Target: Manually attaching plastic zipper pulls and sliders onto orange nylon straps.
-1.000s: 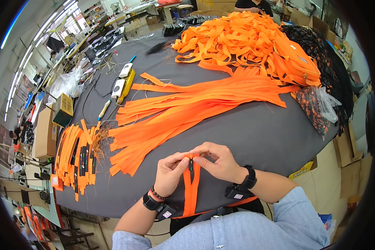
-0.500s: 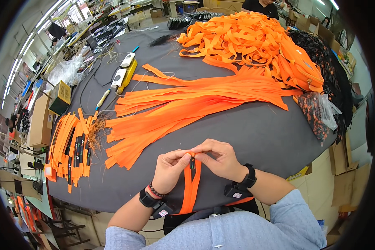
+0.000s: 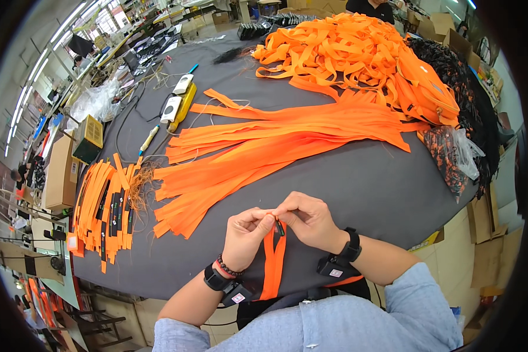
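Close to the table's near edge, my left hand (image 3: pixel 245 236) and my right hand (image 3: pixel 312 222) meet, fingertips pinched together. Between them they hold the upper end of an orange strap (image 3: pixel 271 271), whose two lengths hang toward the table edge. A small black piece (image 3: pixel 280 227), like a tag or zip pull, shows just under my right fingertips; its exact kind cannot be told. Beyond my hands lies a spread of long orange strips (image 3: pixel 258 146). Shorter orange strips (image 3: pixel 94 205) with black labelled pieces lie in a row at the left.
A big heap of orange straps (image 3: pixel 340 53) sits at the far right, with an orange pouch (image 3: pixel 426 91) against it. Nearby are a clear plastic bag (image 3: pixel 464 152) and black-orange material (image 3: pixel 481 111). A yellow-and-white power strip (image 3: pixel 173 108) and cables lie at the far left.
The black piece has tilted and swung slightly right under my fingers. Both hands stay pinched on the strap, and the whole view has shifted a little.
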Tool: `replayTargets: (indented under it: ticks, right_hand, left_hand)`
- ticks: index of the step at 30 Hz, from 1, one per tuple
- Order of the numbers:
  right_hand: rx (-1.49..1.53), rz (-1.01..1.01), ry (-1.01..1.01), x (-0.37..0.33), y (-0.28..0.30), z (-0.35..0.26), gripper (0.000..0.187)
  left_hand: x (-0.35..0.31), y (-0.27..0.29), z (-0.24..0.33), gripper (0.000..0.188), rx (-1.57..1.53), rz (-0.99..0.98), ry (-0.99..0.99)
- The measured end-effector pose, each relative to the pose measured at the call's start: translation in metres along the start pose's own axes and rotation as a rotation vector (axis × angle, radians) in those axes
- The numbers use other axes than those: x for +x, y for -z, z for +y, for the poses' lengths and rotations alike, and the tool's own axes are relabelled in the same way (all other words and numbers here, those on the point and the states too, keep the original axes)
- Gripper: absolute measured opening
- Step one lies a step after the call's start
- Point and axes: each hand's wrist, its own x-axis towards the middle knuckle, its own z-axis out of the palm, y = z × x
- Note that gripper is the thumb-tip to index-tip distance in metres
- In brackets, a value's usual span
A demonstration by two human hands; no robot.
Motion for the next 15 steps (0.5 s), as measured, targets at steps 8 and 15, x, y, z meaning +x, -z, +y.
replayTargets:
  ticks: [8, 15]
  right_hand:
    - [0.084, 0.007, -0.046, 0.0, 0.007, -0.005, 0.012]
    - [-0.009, -0.002, -0.047, -0.001, 0.011, -0.006, 0.01]
  left_hand:
    - [-0.001, 0.0, 0.001, 0.016, 0.036, -0.009, -0.045]
    - [-0.001, -0.002, 0.003, 0.014, 0.086, 0.007, -0.049]
